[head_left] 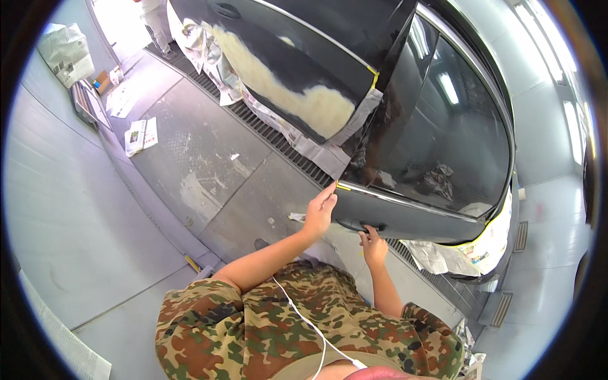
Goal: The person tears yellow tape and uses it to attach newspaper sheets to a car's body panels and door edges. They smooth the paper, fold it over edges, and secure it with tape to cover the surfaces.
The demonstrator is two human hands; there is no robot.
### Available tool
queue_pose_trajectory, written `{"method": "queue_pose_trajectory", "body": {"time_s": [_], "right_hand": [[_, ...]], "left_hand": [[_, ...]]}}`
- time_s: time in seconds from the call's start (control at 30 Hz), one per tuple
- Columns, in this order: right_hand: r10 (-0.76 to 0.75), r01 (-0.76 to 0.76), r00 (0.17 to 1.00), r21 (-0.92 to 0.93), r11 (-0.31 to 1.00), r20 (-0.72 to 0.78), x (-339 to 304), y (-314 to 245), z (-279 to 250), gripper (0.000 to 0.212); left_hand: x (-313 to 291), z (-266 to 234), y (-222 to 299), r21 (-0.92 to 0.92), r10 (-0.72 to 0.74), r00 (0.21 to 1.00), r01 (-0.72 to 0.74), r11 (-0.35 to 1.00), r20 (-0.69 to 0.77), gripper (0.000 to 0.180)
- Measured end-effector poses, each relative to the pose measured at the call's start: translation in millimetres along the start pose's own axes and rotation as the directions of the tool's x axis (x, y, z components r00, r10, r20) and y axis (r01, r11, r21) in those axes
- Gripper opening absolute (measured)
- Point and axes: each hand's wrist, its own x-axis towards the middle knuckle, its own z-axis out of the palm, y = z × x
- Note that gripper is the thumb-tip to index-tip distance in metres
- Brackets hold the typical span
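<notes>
Grip of right hand (375, 248) at handle (380, 227) unclear; left hand (319, 215) straight-fingered against car door (421, 220)

a pale-patched black car (307, 69), paper masking (305, 147) and floor grating (256, 125) mark this as a body-repair workshop.

Car door (421, 220) before person (304, 323), handle (380, 227) on door, newspaper (140, 136) on floor (190, 158) at left

No text readable; newspaper (142, 136) print too small.
</notes>
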Motion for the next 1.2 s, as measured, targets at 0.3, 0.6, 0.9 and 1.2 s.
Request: {"method": "queue_pose_trajectory", "body": {"time_s": [0.3,0.6,0.9,1.2], "right_hand": [[-0.044,0.040,0.996,-0.043,0.998,-0.083,62,-9,7,0.033],[0.118,-0.120,0.993,-0.130,0.984,-0.025,250,-30,11,0.041],[0.280,-0.270,0.959,-0.165,0.948,0.036,375,-26,3,0.045],[0.124,-0.115,0.990,-0.131,0.985,0.064,415,6,7,0.040]], "left_hand": [[43,-11,-10,0.362,0.059,0.998,-0.063,0.930,0.022,0.055],[-25,-127,-33,0.641,0.039,0.984,0.082,0.763,-0.173,0.041],[-163,-238,-73,0.678,-0.008,0.802,0.510,0.529,-0.597,0.034],[-213,-253,-105,0.550,-0.046,0.653,0.671,0.497,-0.756,0.033]]}}
